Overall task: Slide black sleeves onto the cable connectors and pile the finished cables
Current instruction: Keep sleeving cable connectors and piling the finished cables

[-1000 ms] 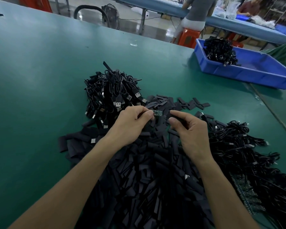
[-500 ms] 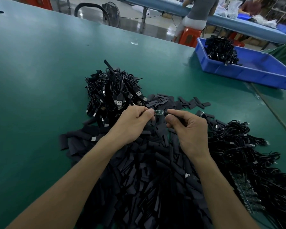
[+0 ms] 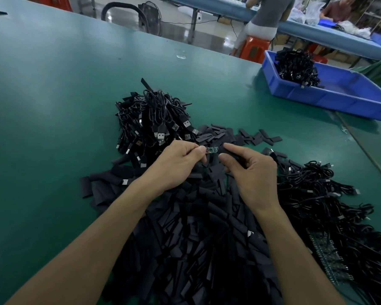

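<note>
I see left hand (image 3: pixel 176 166) pinching connector board (image 3: pixel 211 150), long axis level, tip pointing frame-right | right hand (image 3: pixel 253 172) pinching black sleeve (image 3: pixel 230 152) | both mid-frame over sleeve pile (image 3: pixel 196 227)

No legible text, labels or numbers anywhere.

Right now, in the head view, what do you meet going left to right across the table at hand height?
Heap of cables with USB plugs → left hand → small green circuit board → right hand → tangle of loose cables.
</note>
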